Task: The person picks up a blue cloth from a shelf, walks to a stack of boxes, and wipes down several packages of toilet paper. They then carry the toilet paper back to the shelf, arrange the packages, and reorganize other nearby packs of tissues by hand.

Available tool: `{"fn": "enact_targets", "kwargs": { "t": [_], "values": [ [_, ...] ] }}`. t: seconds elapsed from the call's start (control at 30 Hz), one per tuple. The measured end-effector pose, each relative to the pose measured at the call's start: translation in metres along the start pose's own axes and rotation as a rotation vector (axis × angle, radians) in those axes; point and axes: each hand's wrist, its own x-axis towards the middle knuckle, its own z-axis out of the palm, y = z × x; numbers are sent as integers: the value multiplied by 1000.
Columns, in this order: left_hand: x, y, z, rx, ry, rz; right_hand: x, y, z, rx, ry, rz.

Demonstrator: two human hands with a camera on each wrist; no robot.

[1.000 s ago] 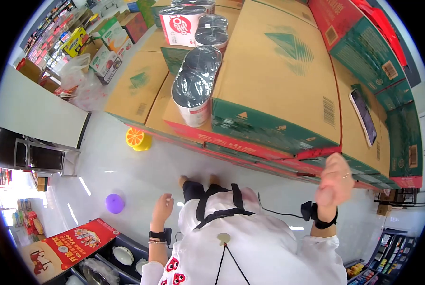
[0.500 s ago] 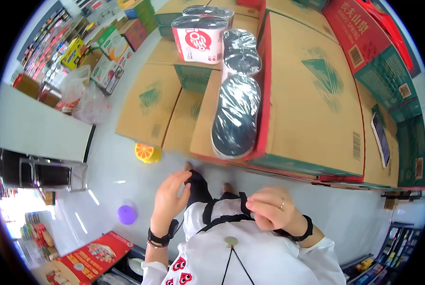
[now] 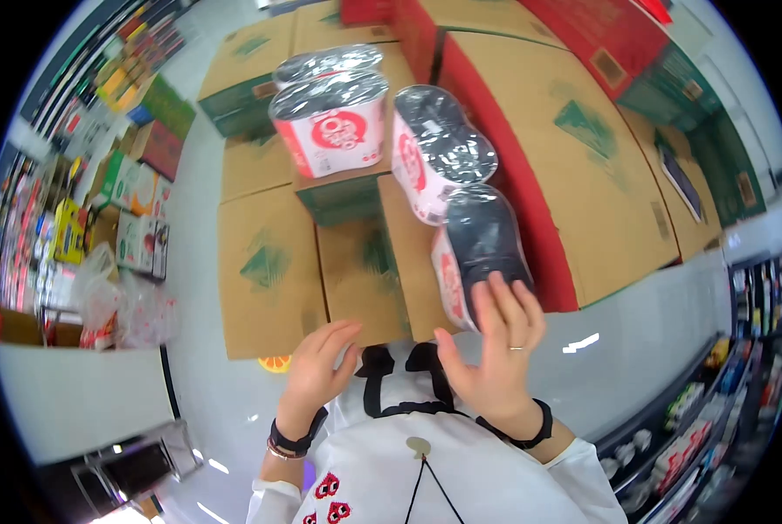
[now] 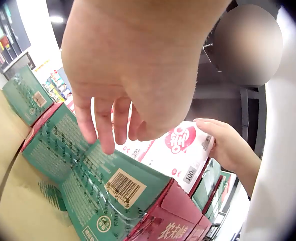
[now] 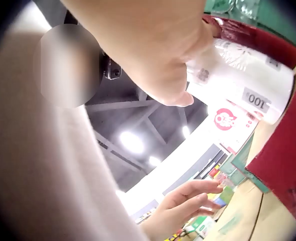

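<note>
My right hand [image 3: 500,354] lies with its fingers extended over the dark top of the nearest shrink-wrapped pack [image 3: 482,229], a white-and-pink twin pack. In the left wrist view its fingers are at that pack's printed side [image 4: 180,143]. My left hand [image 3: 316,371] is held off to the left, fingers loosely bent with nothing in them, in front of the cartons. Directly behind the nearest pack stands another of the same kind [image 3: 439,144]. Further left, two similar packs stand one behind the other, the front one [image 3: 330,122] showing its pink round label.
Brown cartons [image 3: 273,262] form a stepped stack, with a taller red-sided carton [image 3: 565,166] right of the packs. A phone [image 3: 681,182] lies on the cartons at the right. Plastic bags [image 3: 103,297] and small boxes sit to the left. Shelves [image 3: 670,437] stand at lower right.
My right hand has come in from the far right, past my waist, and onto the nearest pack. My left hand has risen toward the cartons. The head view has swung so the packs sit further right.
</note>
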Motion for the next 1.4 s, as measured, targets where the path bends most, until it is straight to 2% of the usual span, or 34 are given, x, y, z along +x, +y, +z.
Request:
{"fn": "enact_targets", "kwargs": {
  "t": [0.07,0.13,0.2,0.3,0.37,0.4,0.47,0.5,0.53,0.57,0.6,0.63,0.67,0.73,0.77,0.8,0.83,0.9,0.97,1.0,1.07,1.1,1.13,1.23,1.3,1.4],
  "values": [
    [7,-7,-3,-22,-26,76,-3,-3,10,-63,94,25],
    [15,-11,-7,-40,-89,144,-8,0,16,-40,171,-126],
    [21,-17,-12,-45,-134,198,-10,-5,20,-17,238,-96],
    [25,-33,-18,-88,-167,186,-22,-17,21,200,310,-146],
    [28,-42,-22,-476,-71,52,-19,-28,15,404,239,-138],
    [29,-47,-21,-481,-77,56,-16,-33,11,515,179,-130],
    [30,-59,-18,-1013,-27,-42,-5,-37,13,731,30,-265],
    [32,-63,-24,-1038,-52,-7,-1,-41,16,792,-34,-273],
    [27,-62,-35,-1224,-228,-139,3,-44,20,855,-98,-283],
    [15,-75,-39,-1192,-296,-217,9,-44,22,861,-102,-287],
    [11,-78,-44,-1159,-358,-298,17,-43,24,893,-207,-196],
    [7,-73,-42,-1232,-285,-380,28,-40,27,922,-315,-110],
    [3,-74,-41,-1214,-242,-379,42,-37,25,933,-324,-126],
    [-6,-85,-38,-939,-174,-347,70,-25,18,456,-114,-108],
    [-9,-85,-39,-931,-161,-352,79,-15,22,315,-14,-57],
    [-11,-84,-38,-815,-72,-337,88,-3,27,172,86,-7],
    [-14,-84,-37,-699,15,-323,100,9,33,157,112,48],
    [-22,-92,-38,-684,65,-366,118,20,47,153,129,93],
    [-29,-96,-41,-658,130,-419,127,22,62,95,40,198],
    [-32,-99,-42,-652,143,-428,126,21,70,107,32,190],
    [-43,-107,-41,-549,192,-490,124,17,82,-121,88,127],
    [-44,-107,-40,-604,207,-593,128,14,82,19,85,207],
    [-44,-106,-40,-598,217,-599,130,11,79,69,92,233],
    [-40,-106,-38,-495,327,-556,125,9,71,90,69,204],
    [-42,-115,-35,-448,366,-554,109,4,65,154,108,87],
    [-41,-123,-37,-378,406,-590,81,-26,49,285,34,46]
  ]
}}
